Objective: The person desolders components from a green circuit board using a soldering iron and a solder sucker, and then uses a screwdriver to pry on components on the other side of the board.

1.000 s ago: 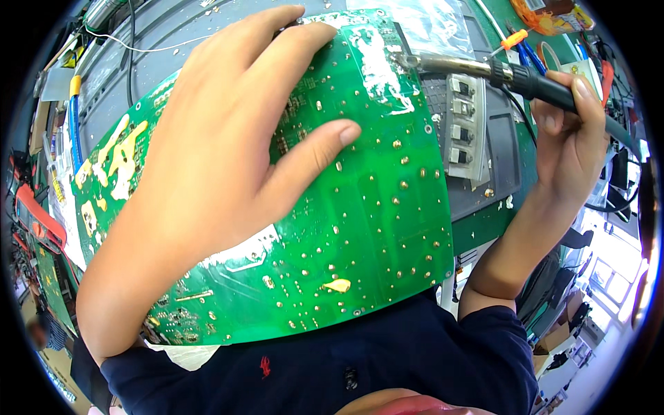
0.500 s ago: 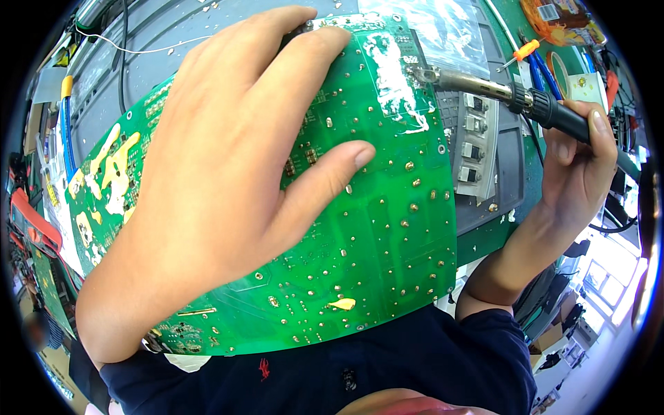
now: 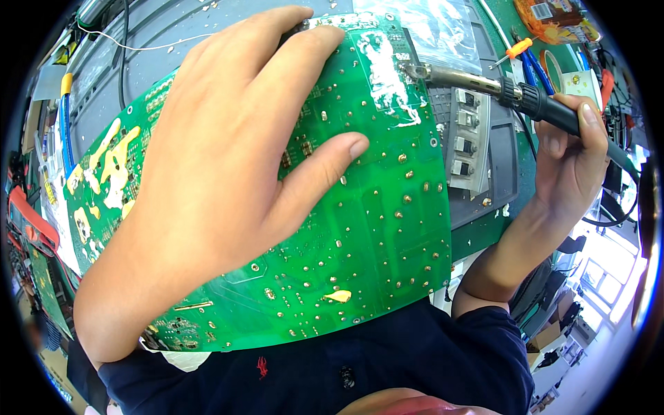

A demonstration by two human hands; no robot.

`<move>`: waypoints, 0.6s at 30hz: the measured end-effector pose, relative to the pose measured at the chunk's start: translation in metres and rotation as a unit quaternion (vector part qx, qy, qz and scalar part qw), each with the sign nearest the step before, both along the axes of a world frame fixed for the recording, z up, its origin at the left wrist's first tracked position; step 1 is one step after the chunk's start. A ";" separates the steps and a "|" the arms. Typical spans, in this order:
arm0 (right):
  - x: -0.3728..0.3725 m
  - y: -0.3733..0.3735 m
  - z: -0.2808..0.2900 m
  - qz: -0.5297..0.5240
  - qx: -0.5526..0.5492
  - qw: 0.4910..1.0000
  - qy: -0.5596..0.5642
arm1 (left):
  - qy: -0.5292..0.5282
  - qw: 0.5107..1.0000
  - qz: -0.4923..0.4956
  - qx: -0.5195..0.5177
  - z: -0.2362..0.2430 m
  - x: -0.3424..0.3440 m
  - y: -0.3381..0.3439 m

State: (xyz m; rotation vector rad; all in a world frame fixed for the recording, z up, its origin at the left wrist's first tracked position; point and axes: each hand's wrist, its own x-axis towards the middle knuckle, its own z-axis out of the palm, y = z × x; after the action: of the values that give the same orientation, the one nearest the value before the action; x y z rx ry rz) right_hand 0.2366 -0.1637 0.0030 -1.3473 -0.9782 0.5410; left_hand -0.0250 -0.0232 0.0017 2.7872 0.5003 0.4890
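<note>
A large green circuit board (image 3: 373, 228) fills the middle, its exposed face dotted with solder joints, white patches and yellow blobs. My left hand (image 3: 214, 159) lies spread across its left half, thumb on the surface, fingertips bent at the top edge by a dark part partly hidden beneath them. My right hand (image 3: 567, 159) is closed around the black handle of a soldering iron (image 3: 467, 81), whose tip touches or hovers just over the board's upper right, beside a white patch. Right of the board lies a strip of small square black-and-metal components (image 3: 463, 142).
Behind are a grey mat (image 3: 162, 31), clear plastic bag (image 3: 429, 21) and thin white wire. An orange-handled screwdriver (image 3: 519, 48), blue-handled tool, tape roll and orange packet (image 3: 553, 19) sit upper right. A red meter (image 3: 34, 218) and blue tool lie left. A blurred person appears far lower left.
Compared with one second ago, board, both hands and iron appear slightly shifted in view. The iron's tip sits a little lower along the board's upper right. Both hands keep their shape.
</note>
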 end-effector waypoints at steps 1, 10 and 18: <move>0.000 0.000 0.000 0.002 0.002 1.000 -0.002 | 0.000 1.000 0.001 0.005 0.000 -0.001 0.000; -0.002 -0.001 0.000 -0.003 -0.002 1.000 -0.011 | 0.001 1.000 -0.003 0.003 -0.001 -0.001 0.001; -0.003 -0.001 -0.002 -0.021 0.005 1.000 -0.011 | -0.008 1.000 -0.003 0.013 -0.002 0.000 0.000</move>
State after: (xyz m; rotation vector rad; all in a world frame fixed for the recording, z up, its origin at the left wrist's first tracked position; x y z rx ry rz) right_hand 0.2337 -0.1649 0.0015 -1.3648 -0.9680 0.4901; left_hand -0.0250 -0.0231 -0.0004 2.8074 0.4857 0.5190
